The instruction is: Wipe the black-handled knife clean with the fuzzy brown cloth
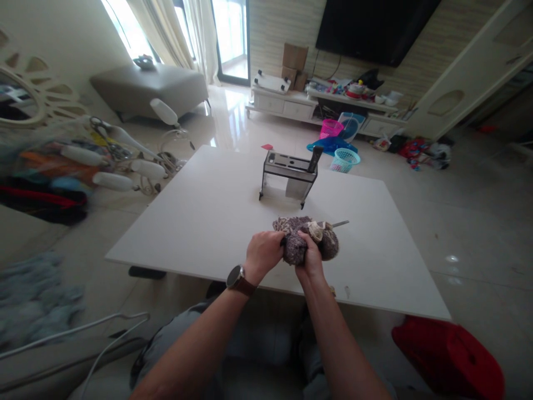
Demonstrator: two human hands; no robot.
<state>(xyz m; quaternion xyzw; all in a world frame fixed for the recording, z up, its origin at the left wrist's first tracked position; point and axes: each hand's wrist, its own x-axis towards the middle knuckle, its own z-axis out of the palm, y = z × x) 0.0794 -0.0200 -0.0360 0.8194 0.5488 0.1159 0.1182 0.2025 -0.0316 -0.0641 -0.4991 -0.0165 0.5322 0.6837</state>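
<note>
A large white table (pixel 216 222) fills the middle of the view, its near edge just in front of the seated person's knees. Toward its far side stands a metal knife rack (pixel 289 178) with one dark handle (pixel 315 158) sticking up at its right end. Well nearer, close to the near edge, both hands meet on a bunched brown-and-grey cloth (pixel 306 239) wrapped around a knife; only the thin steel blade tip (pixel 340 224) pokes out to the right, lying low over the tabletop.

The left hand (pixel 263 254), a watch (pixel 238 279) on its wrist, is curled into a fist at the left end of the bundle; it seems to be gripping the knife's handle, though the handle itself is hidden. The right hand (pixel 311 256) is closed around the cloth from the near side, fingers pressed into the folds, squeezing the fabric onto what lies inside.

Judged from this, the cloth is soft, light and yielding, and will shift and bunch under any grip, so it gives little firm purchase by itself. The knife inside is stiff, probably slim and fairly light, with a sharp edge behind only a few layers of fabric. The safe hold would be the handle end, with the cloth pinched over the flat or the spine of the blade, not across its edge
</note>
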